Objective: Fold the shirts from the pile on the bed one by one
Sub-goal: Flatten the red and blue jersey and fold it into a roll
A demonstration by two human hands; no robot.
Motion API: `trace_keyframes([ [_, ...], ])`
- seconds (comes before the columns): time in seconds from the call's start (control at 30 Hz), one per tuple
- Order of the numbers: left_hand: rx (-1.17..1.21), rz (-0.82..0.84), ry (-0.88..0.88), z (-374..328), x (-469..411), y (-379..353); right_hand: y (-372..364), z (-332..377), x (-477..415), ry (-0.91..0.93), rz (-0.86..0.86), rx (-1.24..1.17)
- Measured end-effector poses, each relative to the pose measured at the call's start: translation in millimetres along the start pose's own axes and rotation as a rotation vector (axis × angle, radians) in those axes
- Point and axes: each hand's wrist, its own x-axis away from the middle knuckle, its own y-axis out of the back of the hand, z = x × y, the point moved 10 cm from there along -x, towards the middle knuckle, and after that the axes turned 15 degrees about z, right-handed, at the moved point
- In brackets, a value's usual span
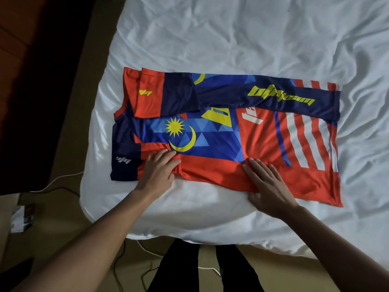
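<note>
pinching the near edge of the shirt (210,142), spread flat on the bed (231,39), in my left hand (160,169) while my right hand (267,182) presses it flat-fingered, i should lift both ends level and fold across smoothly.

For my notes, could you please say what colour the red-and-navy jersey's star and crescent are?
Star and crescent are yellow, on the jersey's blue panel; head view.

Head camera, steeply downward (close), over bed (231,39)
</note>
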Motion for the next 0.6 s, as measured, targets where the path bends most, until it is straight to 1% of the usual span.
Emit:
trace_keyframes([
  [0.1, 0.044, -0.106, -0.005, 5, -9, 29, 9, -30, 10, 0.005, -0.059, 0.005],
  [0.17, 0.047, -0.123, 0.002, 10, -16, 46, 25, -52, 19, 0.006, -0.11, -0.021],
  [0.23, 0.075, -0.125, 0.0, 18, -25, 61, 53, -74, 27, -0.065, -0.148, -0.078],
  [0.33, 0.108, -0.146, -0.008, 28, -51, 90, 87, -122, 24, -0.261, -0.111, -0.278],
  [0.4, 0.098, -0.153, -0.001, 33, -74, 111, 104, -147, 16, -0.289, -0.108, -0.41],
  [0.5, 0.012, -0.135, 0.036, 40, -115, 135, 129, -187, 1, -0.342, -0.151, -0.504],
  [0.6, -0.04, -0.116, 0.121, 53, -152, 143, 144, -223, -8, -0.442, -0.206, -0.684],
])
